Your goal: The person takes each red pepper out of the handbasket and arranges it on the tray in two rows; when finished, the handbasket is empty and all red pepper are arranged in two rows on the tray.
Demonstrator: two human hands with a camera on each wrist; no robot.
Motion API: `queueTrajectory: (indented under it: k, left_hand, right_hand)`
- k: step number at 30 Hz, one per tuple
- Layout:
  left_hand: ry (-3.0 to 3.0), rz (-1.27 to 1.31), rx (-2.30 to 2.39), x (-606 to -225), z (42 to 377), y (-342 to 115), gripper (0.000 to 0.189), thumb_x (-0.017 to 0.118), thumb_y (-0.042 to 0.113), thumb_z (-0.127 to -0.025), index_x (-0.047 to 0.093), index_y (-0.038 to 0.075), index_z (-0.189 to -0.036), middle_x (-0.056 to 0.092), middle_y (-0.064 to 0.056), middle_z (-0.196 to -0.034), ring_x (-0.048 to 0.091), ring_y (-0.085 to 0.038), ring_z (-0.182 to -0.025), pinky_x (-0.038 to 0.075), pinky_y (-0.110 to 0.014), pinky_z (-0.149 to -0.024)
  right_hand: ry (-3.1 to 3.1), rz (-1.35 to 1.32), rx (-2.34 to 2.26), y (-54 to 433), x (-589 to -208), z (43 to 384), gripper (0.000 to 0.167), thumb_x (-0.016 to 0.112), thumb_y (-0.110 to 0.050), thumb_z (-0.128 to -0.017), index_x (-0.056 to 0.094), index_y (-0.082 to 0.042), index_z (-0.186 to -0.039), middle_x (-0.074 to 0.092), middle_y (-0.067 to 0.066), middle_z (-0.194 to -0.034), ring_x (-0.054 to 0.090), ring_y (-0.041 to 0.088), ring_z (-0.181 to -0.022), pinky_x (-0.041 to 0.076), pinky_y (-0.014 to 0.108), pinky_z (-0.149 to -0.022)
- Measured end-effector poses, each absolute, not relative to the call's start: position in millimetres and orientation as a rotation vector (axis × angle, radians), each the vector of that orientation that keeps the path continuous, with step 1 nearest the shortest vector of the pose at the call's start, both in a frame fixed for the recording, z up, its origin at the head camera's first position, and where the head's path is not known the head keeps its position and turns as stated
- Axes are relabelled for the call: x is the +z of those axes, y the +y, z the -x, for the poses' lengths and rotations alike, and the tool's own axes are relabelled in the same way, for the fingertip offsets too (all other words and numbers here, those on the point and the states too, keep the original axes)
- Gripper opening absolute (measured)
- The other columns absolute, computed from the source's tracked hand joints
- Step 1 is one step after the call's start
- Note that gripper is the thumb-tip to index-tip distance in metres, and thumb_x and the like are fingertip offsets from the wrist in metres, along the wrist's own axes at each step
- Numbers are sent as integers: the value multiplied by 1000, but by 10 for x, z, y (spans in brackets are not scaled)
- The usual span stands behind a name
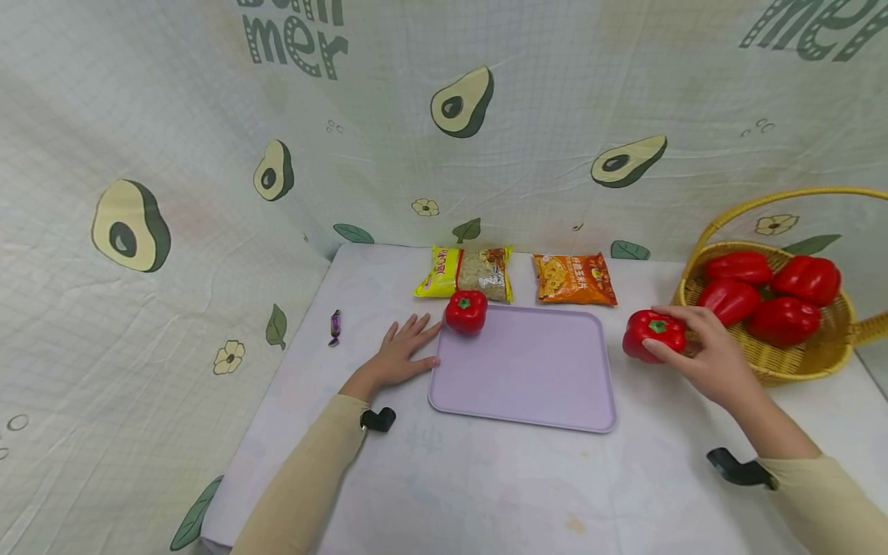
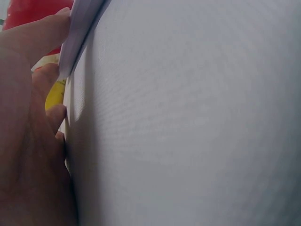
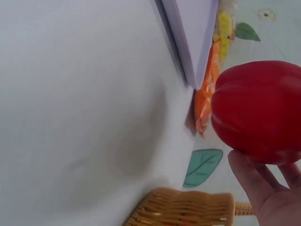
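Observation:
In the head view my right hand grips a red bell pepper between thumb and fingers, held between the tray and the basket. The right wrist view shows this pepper raised off the table. My left hand lies with fingers spread on the table, its thumb and index fingertips touching the left edge of a lilac tray. Another red bell pepper sits in the tray's far left corner. A yellow wicker basket at the right holds several more red peppers.
Behind the tray lie a yellow snack packet and an orange snack packet. A small purple wrapped candy lies to the left. The basket's tall handle arches above it. A printed cloth hangs behind the table.

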State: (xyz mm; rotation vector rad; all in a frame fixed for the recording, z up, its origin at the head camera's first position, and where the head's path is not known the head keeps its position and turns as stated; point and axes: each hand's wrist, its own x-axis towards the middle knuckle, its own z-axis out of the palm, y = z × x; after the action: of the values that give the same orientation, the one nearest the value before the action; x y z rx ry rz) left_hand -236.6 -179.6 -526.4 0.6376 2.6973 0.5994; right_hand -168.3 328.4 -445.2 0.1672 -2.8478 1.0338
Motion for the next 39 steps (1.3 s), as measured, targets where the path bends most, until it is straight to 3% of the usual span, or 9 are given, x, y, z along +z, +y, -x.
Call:
queueTrajectory:
  k: [5,7,12,14,16,18,21,39]
  left_hand:
    - [2694,-640,612,-5283,2375,-1800,77,53,59,-99,21,33,-163,9,-2,-171,-4,-27,-157,-11,-56,-122]
    - [2694,-644,619,-5283,2372,-1800,77,54,58,-99,22,32,-163,9,-3,-171,-4,-28,-157,-10,-57,-122]
    - [2694,-659,635,-5270,2364,-1800,76,54,58,-99,23,31,-163,11,-4,-171,-2,-29,-157,-9,-58,-122]
    - [2693,-660,631,-5258,2365,-1799,77,54,58,-99,22,31,-163,10,-4,-171,-3,-29,-157,-9,-57,-122]
    - [2690,-661,633,-5242,2365,-1798,76,54,58,-99,22,31,-163,10,-4,-171,-3,-29,-157,-9,-57,-122]
    - [2691,-665,635,-5235,2364,-1800,76,54,57,-99,22,31,-163,10,-4,-171,-3,-29,-157,-9,-57,-122]
    - [2691,-671,634,-5236,2366,-1804,76,54,57,-99,22,31,-163,10,-4,-171,-3,-29,-157,-9,-57,-122]
    - [2696,-672,628,-5248,2368,-1807,77,54,56,-99,22,30,-163,10,-5,-171,-3,-29,-157,-10,-58,-122]
  right_hand:
    - [-2832,-199,1058,3192,-4478,1706,64,81,-28,-89,55,-11,-144,44,26,-138,41,48,-122,46,18,-70]
    - [-2833,-204,1070,3155,-4495,1713,63,81,-29,-89,55,-11,-144,44,25,-138,41,48,-122,54,26,-72]
    - [-2838,-219,1089,3071,-4527,1730,63,81,-30,-89,56,-11,-143,45,25,-138,43,47,-124,56,29,-77]
    - [-2836,-229,1097,3041,-4537,1743,63,81,-31,-89,56,-11,-143,46,24,-138,44,46,-124,51,20,-77]
    - [-2830,-239,1101,3006,-4548,1759,63,80,-32,-89,56,-11,-143,46,24,-138,44,46,-124,56,29,-79]
    - [-2822,-248,1110,2970,-4557,1775,63,80,-31,-90,56,-10,-143,47,23,-137,44,46,-124,59,46,-82]
    - [-2815,-262,1123,2911,-4566,1799,62,79,-31,-90,55,-9,-143,47,23,-138,45,46,-124,54,65,-86]
    - [-2791,-321,1263,2564,-4641,2003,60,77,-34,-92,55,-13,-143,47,20,-136,46,43,-126,52,64,-91]
